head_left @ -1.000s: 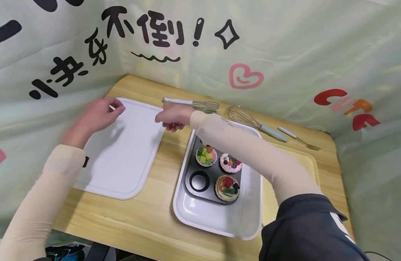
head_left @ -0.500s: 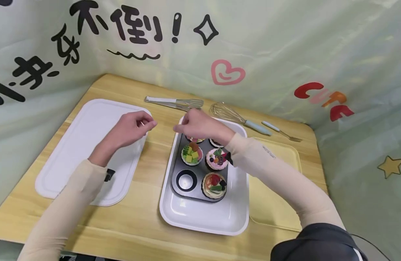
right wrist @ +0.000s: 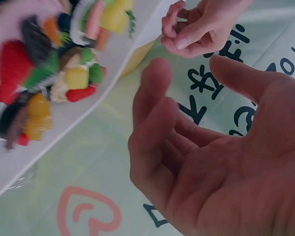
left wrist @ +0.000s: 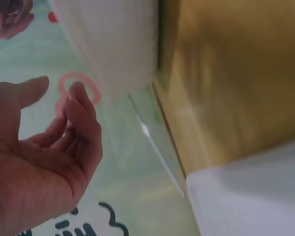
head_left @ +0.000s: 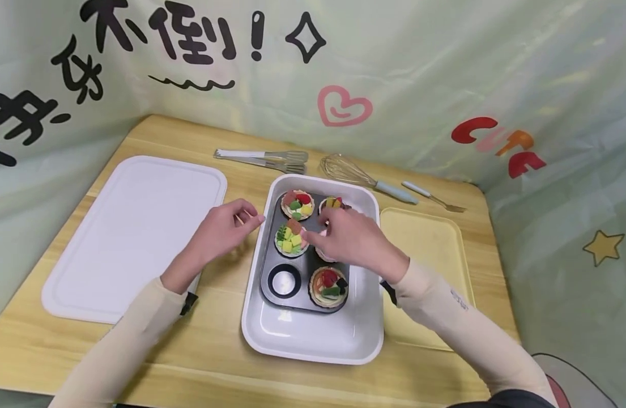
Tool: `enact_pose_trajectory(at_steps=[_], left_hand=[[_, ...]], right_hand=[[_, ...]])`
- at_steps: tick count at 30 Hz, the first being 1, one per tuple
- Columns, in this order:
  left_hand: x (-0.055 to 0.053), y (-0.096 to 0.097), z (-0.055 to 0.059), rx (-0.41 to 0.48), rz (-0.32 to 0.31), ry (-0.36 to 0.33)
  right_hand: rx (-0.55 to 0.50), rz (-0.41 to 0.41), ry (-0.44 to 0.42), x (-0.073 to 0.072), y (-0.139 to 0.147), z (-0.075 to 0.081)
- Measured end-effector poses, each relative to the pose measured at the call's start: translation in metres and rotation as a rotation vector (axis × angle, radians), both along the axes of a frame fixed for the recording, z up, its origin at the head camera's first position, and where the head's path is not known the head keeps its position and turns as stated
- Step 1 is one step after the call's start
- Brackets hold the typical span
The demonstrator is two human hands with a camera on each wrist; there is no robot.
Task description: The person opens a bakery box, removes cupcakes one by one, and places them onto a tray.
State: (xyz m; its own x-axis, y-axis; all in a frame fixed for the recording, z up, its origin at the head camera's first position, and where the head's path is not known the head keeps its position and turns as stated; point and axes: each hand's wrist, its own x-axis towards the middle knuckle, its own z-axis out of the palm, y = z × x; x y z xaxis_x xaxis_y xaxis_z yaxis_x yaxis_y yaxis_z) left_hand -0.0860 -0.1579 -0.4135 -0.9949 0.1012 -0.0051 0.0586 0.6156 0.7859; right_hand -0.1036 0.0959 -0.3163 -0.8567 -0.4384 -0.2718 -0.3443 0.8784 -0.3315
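A dark muffin tin (head_left: 304,276) stands inside a white tray (head_left: 313,347). Several fruit-topped tarts fill its cups, except the front left cup (head_left: 284,281), which shows bare metal. My right hand (head_left: 356,238) hovers over the tin's right side and partly hides a pink tart (head_left: 323,249). Its fingers are loosely bent with nothing between them, as the right wrist view shows. My left hand (head_left: 223,229) is just left of the tray's rim, fingers loosely curved and thumb apart. The left wrist view shows that hand (left wrist: 49,152) holding nothing.
At the left lies a white cutting board (head_left: 134,238). A yellow tray (head_left: 427,266) sits right of the white one. Along the back edge are metal tongs (head_left: 262,157), a whisk (head_left: 348,170) and a small fork (head_left: 435,197). A printed curtain (head_left: 409,68) surrounds the table.
My left hand has moved right, off the cutting board to the white tray's side. My right hand has come from the cutting board's edge back over the muffin tin. The view has shifted right.
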Motion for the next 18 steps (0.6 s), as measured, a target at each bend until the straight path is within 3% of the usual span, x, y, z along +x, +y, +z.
enact_pose_trajectory(at_steps=[6, 11, 18], left_hand=[[0.014, 0.017, -0.015, -0.069, 0.022, -0.086], [0.023, 0.032, -0.027, -0.046, 0.044, -0.087], [0.025, 0.045, -0.039, 0.036, 0.132, -0.096]], right_hand=[[0.117, 0.019, 0.088, 0.025, 0.022, -0.023], [0.197, 0.050, 0.199, 0.044, 0.033, -0.039], [0.232, 0.041, 0.177, 0.060, 0.039, -0.055]])
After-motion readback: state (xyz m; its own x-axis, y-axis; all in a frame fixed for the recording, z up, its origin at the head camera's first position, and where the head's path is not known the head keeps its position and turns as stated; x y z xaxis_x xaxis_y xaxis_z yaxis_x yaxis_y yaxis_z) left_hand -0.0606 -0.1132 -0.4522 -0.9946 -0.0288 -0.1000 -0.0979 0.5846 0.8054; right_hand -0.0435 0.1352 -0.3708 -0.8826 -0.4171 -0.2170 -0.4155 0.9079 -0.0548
